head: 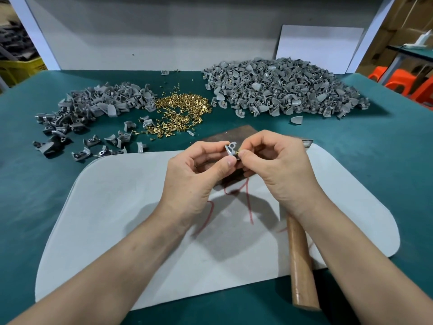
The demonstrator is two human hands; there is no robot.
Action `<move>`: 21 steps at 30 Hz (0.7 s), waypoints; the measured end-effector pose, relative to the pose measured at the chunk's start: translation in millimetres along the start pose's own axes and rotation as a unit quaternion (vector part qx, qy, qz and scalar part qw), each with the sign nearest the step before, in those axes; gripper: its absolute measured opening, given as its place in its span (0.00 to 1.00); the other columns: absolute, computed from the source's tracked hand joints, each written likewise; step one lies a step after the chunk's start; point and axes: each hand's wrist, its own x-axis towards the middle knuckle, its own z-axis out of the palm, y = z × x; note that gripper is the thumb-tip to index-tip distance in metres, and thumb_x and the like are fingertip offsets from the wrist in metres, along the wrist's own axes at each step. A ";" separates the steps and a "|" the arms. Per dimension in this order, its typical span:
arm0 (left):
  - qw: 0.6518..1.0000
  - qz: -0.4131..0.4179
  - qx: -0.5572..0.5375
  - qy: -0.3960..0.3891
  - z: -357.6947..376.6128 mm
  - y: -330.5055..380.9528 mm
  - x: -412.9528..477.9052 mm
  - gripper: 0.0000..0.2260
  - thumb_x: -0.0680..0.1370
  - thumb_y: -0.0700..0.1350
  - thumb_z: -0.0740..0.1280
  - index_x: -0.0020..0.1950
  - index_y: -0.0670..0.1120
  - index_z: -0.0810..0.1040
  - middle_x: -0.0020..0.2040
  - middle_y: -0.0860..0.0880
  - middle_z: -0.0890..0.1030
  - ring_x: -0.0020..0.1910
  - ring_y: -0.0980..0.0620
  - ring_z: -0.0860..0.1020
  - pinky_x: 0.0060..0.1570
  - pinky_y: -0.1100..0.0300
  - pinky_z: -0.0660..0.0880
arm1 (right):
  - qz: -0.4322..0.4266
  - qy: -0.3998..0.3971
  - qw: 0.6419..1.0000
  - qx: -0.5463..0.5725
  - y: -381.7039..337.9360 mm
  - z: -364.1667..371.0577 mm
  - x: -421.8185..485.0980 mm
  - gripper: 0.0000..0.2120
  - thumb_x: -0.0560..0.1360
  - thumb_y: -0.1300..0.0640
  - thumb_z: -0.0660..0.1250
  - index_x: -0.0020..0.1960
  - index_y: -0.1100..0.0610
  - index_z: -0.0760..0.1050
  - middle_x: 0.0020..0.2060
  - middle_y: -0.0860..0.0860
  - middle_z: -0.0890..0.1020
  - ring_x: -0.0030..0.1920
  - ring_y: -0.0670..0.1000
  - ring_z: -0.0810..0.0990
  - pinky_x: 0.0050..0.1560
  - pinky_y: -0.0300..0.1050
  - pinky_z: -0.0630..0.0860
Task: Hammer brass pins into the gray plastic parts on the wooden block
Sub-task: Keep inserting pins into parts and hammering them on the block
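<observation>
Mid-frame, the left hand (199, 171) pinches 1 gray part (230, 148), and the right hand (277, 165) pinches 1 brass pin (239, 151), best pushed in squarely.

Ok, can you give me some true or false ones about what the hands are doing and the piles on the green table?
The left hand holds a small gray plastic part. True.
The right hand grips the wooden-handled hammer. False: the hammer lies on the pale gray mat; that hand pinches a small brass pin.
The heap of loose brass pins lies between the smaller heap of gray parts and the bigger heap of gray parts. True.
The bigger heap is on the left. False: it is on the right.
</observation>
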 end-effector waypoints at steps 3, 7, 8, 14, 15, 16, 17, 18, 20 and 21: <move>1.000 0.002 -0.004 -0.003 0.5 0.5 -0.1 0.11 0.68 0.37 0.71 0.50 0.41 0.80 0.38 0.52 0.85 0.39 0.59 0.83 0.42 0.68 0.77 | 0.024 -0.014 0.999 0.028 -1.7 -0.7 0.0 0.10 0.71 0.69 0.69 0.35 0.57 0.78 0.30 0.55 0.80 0.32 0.50 0.80 0.34 0.42 0.80; 1.000 0.004 -0.002 -0.010 0.6 1.1 -0.2 0.11 0.69 0.35 0.71 0.50 0.41 0.80 0.39 0.52 0.85 0.40 0.58 0.83 0.42 0.68 0.77 | 0.034 -0.011 0.999 0.038 -3.5 -0.2 -0.2 0.11 0.70 0.70 0.68 0.34 0.57 0.78 0.28 0.52 0.80 0.30 0.47 0.79 0.32 0.38 0.77; 1.000 0.004 -0.001 -0.012 0.4 1.1 -0.2 0.10 0.70 0.34 0.70 0.50 0.41 0.80 0.39 0.52 0.85 0.40 0.58 0.83 0.42 0.68 0.77 | 0.033 -0.009 0.999 0.037 -3.5 -0.2 -0.1 0.11 0.70 0.70 0.68 0.34 0.57 0.78 0.27 0.51 0.80 0.30 0.47 0.79 0.32 0.37 0.77; 1.000 0.011 0.006 -0.023 0.4 0.2 -0.5 0.10 0.71 0.31 0.70 0.50 0.41 0.79 0.38 0.54 0.85 0.39 0.61 0.82 0.41 0.70 0.77 | 0.004 0.000 1.000 -0.009 -1.4 -0.6 -0.6 0.11 0.68 0.67 0.70 0.32 0.52 0.77 0.26 0.48 0.79 0.30 0.47 0.78 0.34 0.43 0.77; 1.000 0.013 0.006 -0.022 0.4 0.1 -0.6 0.10 0.70 0.32 0.70 0.50 0.40 0.79 0.38 0.54 0.85 0.38 0.61 0.82 0.40 0.70 0.76 | 0.004 0.005 1.000 -0.016 -1.4 -0.5 -0.9 0.09 0.67 0.64 0.70 0.32 0.52 0.77 0.27 0.48 0.79 0.31 0.48 0.77 0.35 0.46 0.77; 1.000 0.014 0.006 -0.022 0.3 0.1 -0.7 0.10 0.69 0.33 0.70 0.50 0.41 0.79 0.38 0.54 0.85 0.39 0.62 0.82 0.41 0.70 0.76 | 0.005 0.009 1.000 -0.022 -1.7 -0.3 -1.1 0.07 0.65 0.62 0.70 0.31 0.52 0.77 0.27 0.48 0.79 0.31 0.49 0.77 0.35 0.48 0.77; 1.000 0.015 0.008 -0.023 0.2 0.4 -0.8 0.10 0.69 0.35 0.71 0.50 0.41 0.79 0.38 0.54 0.85 0.39 0.62 0.82 0.41 0.70 0.76 | 0.008 0.014 1.000 -0.027 -2.0 0.2 -1.4 0.05 0.64 0.60 0.69 0.31 0.51 0.77 0.27 0.49 0.79 0.31 0.49 0.77 0.36 0.50 0.78; 1.000 0.016 0.010 -0.024 0.0 0.7 -0.8 0.11 0.68 0.36 0.71 0.49 0.41 0.79 0.38 0.54 0.85 0.39 0.62 0.82 0.41 0.70 0.76 | 0.009 0.018 0.999 -0.033 -2.6 0.6 -1.7 0.04 0.63 0.58 0.69 0.31 0.51 0.77 0.27 0.49 0.79 0.31 0.50 0.77 0.36 0.53 0.78; 0.999 0.017 0.017 -0.026 -0.4 1.2 -0.7 0.12 0.67 0.39 0.71 0.49 0.42 0.80 0.38 0.55 0.85 0.39 0.62 0.82 0.41 0.70 0.76 | 0.006 0.020 0.999 -0.041 -3.6 1.4 -2.3 0.04 0.63 0.58 0.68 0.31 0.51 0.76 0.27 0.49 0.78 0.31 0.49 0.76 0.36 0.54 0.78; 0.999 0.016 0.019 -0.026 -0.6 1.5 -0.8 0.12 0.66 0.39 0.71 0.49 0.42 0.80 0.38 0.55 0.85 0.39 0.62 0.82 0.41 0.70 0.76 | 0.004 0.020 0.999 -0.043 -4.0 1.6 -2.7 0.04 0.63 0.58 0.68 0.31 0.51 0.76 0.27 0.49 0.78 0.31 0.49 0.76 0.36 0.54 0.77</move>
